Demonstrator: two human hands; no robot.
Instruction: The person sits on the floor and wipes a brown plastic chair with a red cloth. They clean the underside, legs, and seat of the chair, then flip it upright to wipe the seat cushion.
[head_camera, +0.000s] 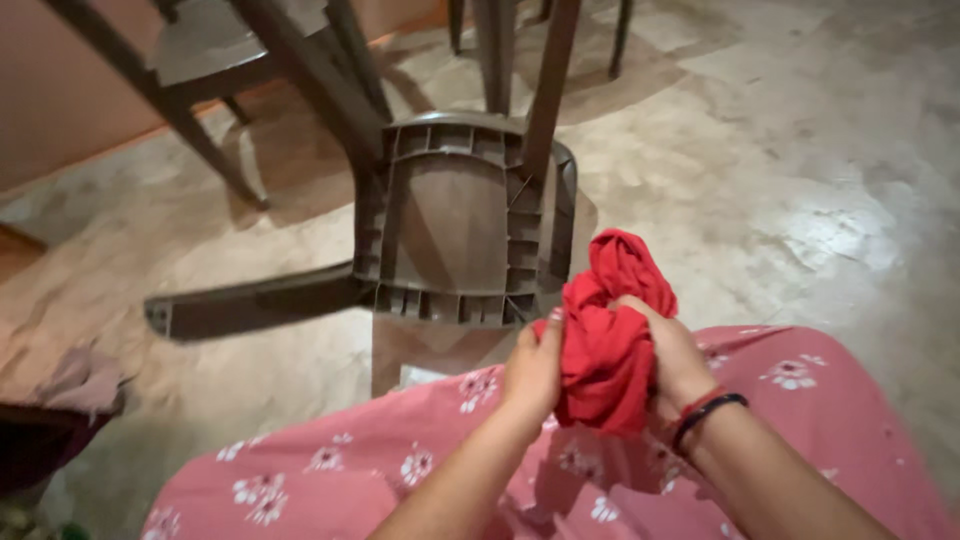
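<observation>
Red crumpled cloth (610, 330), soft and bunched into a loose wad, sits between both hands above the lap, just in front of an overturned chair. The left hand (533, 368) closes on its left edge with fingers curled into the fabric; the right hand (672, 352), with a red and a black band at the wrist, wraps the right side, fingers folded over the top so the upper fold pokes out above them. Both grips look firm and fully closed on the cloth. To handle it well, I judge the hands should keep the wad compact with no tail hanging loose, so nothing drags on the floor.

Below lies a pink floral-print garment (420, 460) across the knees. Just beyond stands the brown plastic chair (455, 230), tipped so its ribbed underside faces up, one leg stretching left. Further chair legs (200, 130) stand behind on the mottled stone floor (800, 180). A dull pinkish rag (80, 380) rests on a dark object at far left, well apart.
</observation>
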